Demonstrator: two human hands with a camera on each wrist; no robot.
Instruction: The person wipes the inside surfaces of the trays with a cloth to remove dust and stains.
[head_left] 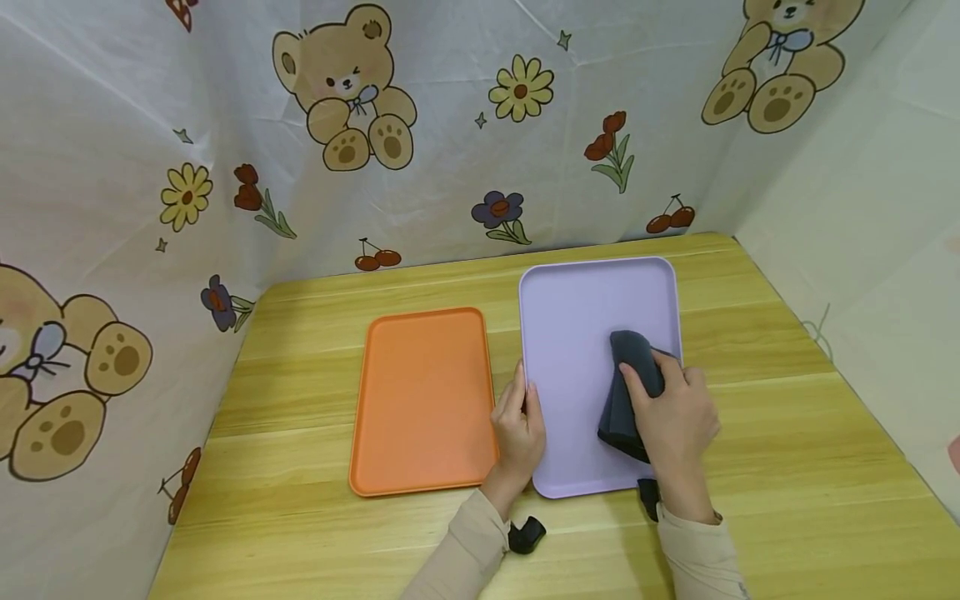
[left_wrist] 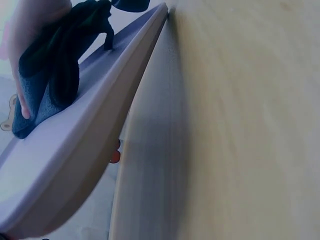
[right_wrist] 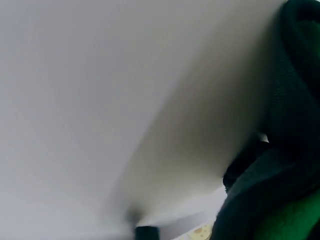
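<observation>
A light purple tray is held at its left edge by my left hand, thumb near the rim and fingers along the side. My right hand grips a folded dark blue-grey cloth and presses it against the right part of the tray's inner face. In the left wrist view the tray's side wall slants away from the wooden surface, with the bunched cloth lying over the inner face. The right wrist view has the cloth at its right side, beside the pale tray face.
To the left, an orange tray lies flat on the wood-grain table, close to my left hand. Behind the table hangs a white curtain printed with bears and flowers. Black wrist devices show beside both sleeves.
</observation>
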